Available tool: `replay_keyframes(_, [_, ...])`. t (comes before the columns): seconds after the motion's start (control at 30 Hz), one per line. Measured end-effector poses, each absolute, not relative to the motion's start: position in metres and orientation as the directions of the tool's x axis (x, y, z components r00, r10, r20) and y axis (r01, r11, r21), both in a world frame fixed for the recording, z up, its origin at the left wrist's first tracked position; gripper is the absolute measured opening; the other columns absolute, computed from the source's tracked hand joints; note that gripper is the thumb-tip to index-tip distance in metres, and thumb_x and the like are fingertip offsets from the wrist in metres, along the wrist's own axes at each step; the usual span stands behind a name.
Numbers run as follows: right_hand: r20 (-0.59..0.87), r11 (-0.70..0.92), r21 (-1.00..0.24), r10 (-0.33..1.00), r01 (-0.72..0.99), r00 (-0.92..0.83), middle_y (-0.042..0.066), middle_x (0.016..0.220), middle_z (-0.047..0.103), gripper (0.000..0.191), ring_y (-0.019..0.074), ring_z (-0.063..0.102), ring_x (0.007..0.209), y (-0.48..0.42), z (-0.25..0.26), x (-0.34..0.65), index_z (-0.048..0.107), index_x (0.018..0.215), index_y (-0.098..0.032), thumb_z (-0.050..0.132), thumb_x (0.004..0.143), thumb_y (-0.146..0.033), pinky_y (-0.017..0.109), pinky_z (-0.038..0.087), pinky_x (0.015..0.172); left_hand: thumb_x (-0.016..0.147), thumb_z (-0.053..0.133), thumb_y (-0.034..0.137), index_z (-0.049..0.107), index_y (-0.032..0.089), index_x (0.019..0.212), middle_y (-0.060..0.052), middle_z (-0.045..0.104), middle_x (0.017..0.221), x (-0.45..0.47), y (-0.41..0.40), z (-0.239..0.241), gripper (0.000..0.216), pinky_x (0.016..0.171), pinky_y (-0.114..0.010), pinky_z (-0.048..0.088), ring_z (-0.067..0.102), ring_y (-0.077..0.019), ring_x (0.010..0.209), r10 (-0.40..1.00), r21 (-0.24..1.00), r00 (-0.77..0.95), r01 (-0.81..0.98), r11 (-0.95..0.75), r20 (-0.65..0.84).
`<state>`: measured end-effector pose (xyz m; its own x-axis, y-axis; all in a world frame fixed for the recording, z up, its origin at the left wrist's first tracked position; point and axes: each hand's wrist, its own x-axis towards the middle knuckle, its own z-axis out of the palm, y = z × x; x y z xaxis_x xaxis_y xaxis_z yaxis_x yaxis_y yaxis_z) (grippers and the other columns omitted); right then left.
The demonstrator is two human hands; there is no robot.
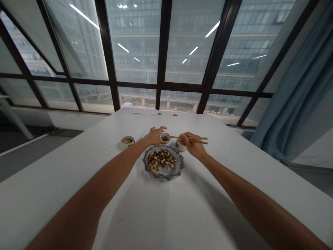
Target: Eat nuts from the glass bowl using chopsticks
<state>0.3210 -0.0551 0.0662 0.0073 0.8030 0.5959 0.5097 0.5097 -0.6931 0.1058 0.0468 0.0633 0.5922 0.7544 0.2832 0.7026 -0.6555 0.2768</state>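
A cut-glass dish of mixed nuts and dark seeds sits on the white table in front of me. My right hand is closed on a pair of wooden chopsticks, whose tips reach over a small white cup behind the dish. My left hand rests with its fingers wrapped round that cup. A second small cup stands partly hidden behind my right hand. A third cup stands to the left, apart from both hands.
The table runs back to a wall of tall dark-framed windows. A blue curtain hangs at the right. Papers and a small round object lie at the table's far edge.
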Motion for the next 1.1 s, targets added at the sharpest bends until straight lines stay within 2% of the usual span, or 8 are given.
replay_keyframes(0.17, [0.586,0.515,-0.785,0.798,0.345,0.141,0.004,0.054,0.066,0.066,0.013,0.057,0.042,-0.086,0.091,0.314,0.068,0.07,-0.017,0.051,0.083,-0.08,0.024,0.045,0.039,0.077,0.076,0.045,0.04,0.021,0.141,-0.016,0.062,0.14,0.103,0.054,0.062,0.077,0.115,-0.049,0.031,0.054,-0.0305,0.135,0.792,0.28,0.568,0.741,-0.611,0.223])
replay_keyframes(0.3, [0.36,0.39,-0.863,0.921,0.322,-0.149,0.002,0.043,0.06,0.065,0.0103,0.048,0.031,-0.12,0.102,0.303,0.066,0.061,-0.017,0.056,0.081,-0.078,0.021,0.036,0.03,0.083,0.068,0.052,0.045,0.019,0.138,-0.016,0.063,0.138,0.086,0.055,0.061,0.069,0.114,-0.05,0.032,0.06,-0.0302,0.128,0.779,0.28,0.555,0.729,-0.624,0.291])
replay_keyframes(0.43, [0.224,0.319,-0.892,0.928,0.322,-0.298,0.001,0.046,0.063,0.05,0.0113,0.054,0.034,-0.129,0.093,0.289,0.066,0.061,-0.019,0.069,0.078,-0.066,0.02,0.041,0.032,0.089,0.059,0.053,0.057,0.019,0.128,-0.012,0.065,0.135,0.052,0.046,0.054,0.052,0.118,-0.053,0.028,0.059,-0.0309,0.128,0.758,0.21,0.487,0.764,-0.611,0.433])
replay_keyframes(0.5, [0.245,0.326,-0.897,0.929,0.3,-0.277,0.0,0.049,0.065,0.047,0.0117,0.056,0.036,-0.124,0.085,0.285,0.066,0.063,-0.02,0.071,0.076,-0.065,0.02,0.043,0.033,0.091,0.057,0.051,0.061,0.02,0.122,-0.011,0.067,0.132,0.032,0.038,0.048,0.045,0.116,-0.051,0.031,0.059,-0.0305,0.127,0.746,0.176,0.452,0.786,-0.592,0.489])
replay_keyframes(0.6, [0.33,0.367,-0.888,0.928,0.276,-0.174,0.001,0.049,0.064,0.053,0.0117,0.056,0.036,-0.114,0.078,0.286,0.065,0.062,-0.019,0.069,0.074,-0.071,0.021,0.043,0.033,0.092,0.056,0.05,0.065,0.021,0.116,-0.01,0.07,0.126,0.004,0.026,0.037,0.039,0.11,-0.048,0.039,0.062,-0.0293,0.122,0.712,0.147,0.431,0.791,-0.594,0.554])
replay_keyframes(0.73, [0.451,0.438,-0.865,0.892,0.246,-0.002,0.002,0.049,0.063,0.063,0.0115,0.054,0.035,-0.109,0.079,0.298,0.065,0.062,-0.018,0.063,0.074,-0.08,0.023,0.044,0.033,0.091,0.059,0.046,0.066,0.021,0.113,-0.011,0.07,0.126,-0.02,0.009,0.022,0.034,0.108,-0.047,0.041,0.062,-0.0285,0.121,0.67,0.156,0.353,0.804,-0.575,0.653])
replay_keyframes(0.8, [0.477,0.455,-0.847,0.878,0.274,0.018,0.002,0.048,0.063,0.064,0.0114,0.053,0.034,-0.11,0.081,0.305,0.066,0.064,-0.018,0.06,0.077,-0.08,0.023,0.043,0.032,0.091,0.059,0.045,0.065,0.021,0.114,-0.011,0.069,0.128,-0.025,0.001,0.018,0.033,0.107,-0.047,0.042,0.061,-0.0287,0.12,0.663,0.169,0.314,0.812,-0.558,0.68])
replay_keyframes(1.1, [0.509,0.618,-0.591,0.784,0.518,-0.355,0.004,0.05,0.064,0.061,0.0137,0.059,0.041,-0.126,0.084,0.308,0.065,0.061,-0.02,0.046,0.096,-0.066,0.024,0.044,0.039,0.091,0.059,0.041,0.062,0.02,0.114,-0.012,0.068,0.128,-0.026,-0.009,0.008,0.031,0.103,-0.047,0.044,0.059,-0.0293,0.121,0.667,0.228,0.221,0.825,-0.518,0.712])
